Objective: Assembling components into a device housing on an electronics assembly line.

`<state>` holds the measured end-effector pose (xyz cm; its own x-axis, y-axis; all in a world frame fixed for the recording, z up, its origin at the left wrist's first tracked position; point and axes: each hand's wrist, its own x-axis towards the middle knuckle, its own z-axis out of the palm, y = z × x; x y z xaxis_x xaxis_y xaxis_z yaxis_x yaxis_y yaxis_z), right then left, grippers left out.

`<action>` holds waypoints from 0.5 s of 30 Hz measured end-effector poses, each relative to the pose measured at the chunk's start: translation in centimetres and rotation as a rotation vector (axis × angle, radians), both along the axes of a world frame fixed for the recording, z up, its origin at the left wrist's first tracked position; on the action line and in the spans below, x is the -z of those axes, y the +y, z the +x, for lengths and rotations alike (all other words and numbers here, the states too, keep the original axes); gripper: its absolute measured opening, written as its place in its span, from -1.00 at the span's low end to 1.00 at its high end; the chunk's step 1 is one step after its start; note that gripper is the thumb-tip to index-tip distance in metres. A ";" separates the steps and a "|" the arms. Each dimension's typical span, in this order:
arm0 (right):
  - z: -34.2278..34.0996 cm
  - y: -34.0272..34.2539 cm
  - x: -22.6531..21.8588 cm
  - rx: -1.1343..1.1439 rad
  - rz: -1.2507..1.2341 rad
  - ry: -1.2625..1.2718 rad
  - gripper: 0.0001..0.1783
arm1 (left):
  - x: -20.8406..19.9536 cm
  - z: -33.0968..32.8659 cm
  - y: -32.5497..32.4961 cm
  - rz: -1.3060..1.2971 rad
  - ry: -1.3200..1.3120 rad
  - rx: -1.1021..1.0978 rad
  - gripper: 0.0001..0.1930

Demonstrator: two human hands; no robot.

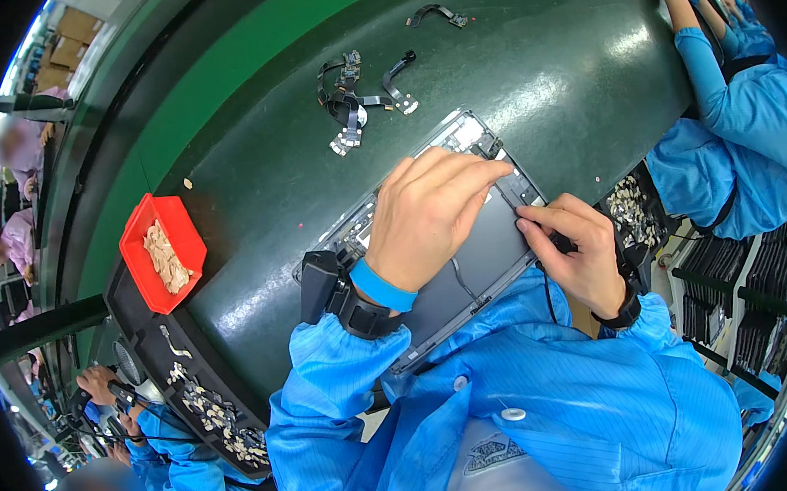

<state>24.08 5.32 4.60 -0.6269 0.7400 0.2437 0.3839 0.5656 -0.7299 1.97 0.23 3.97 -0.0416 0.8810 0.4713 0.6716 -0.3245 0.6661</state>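
Note:
A flat grey electronic device housing (489, 234), like an opened tablet, lies tilted on the green bench in front of me. Small parts and a pale board line its far end. My left hand (432, 211) reaches over it, thumb and fingertips together at its far right corner; whatever they grip is too small to make out. At the right edge, my right hand (578, 246) pinches thumb against forefinger, and what lies between them is hidden. A dark cable (464, 282) runs across the housing's near part.
Beyond the housing lie a cluster of black flex cables (344, 103) and a single flex cable (437, 14). A red bin (161, 253) of beige pieces stands left, above a black tray (209, 409) of small parts. Another tray of parts (631, 215) and a co-worker's sleeve (754, 111) are right.

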 end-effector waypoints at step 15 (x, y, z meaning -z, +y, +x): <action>-0.5 -0.2 -0.7 0.088 -0.029 -0.048 -0.84 | 0.3 0.6 -0.2 -0.014 0.198 -0.002 -0.72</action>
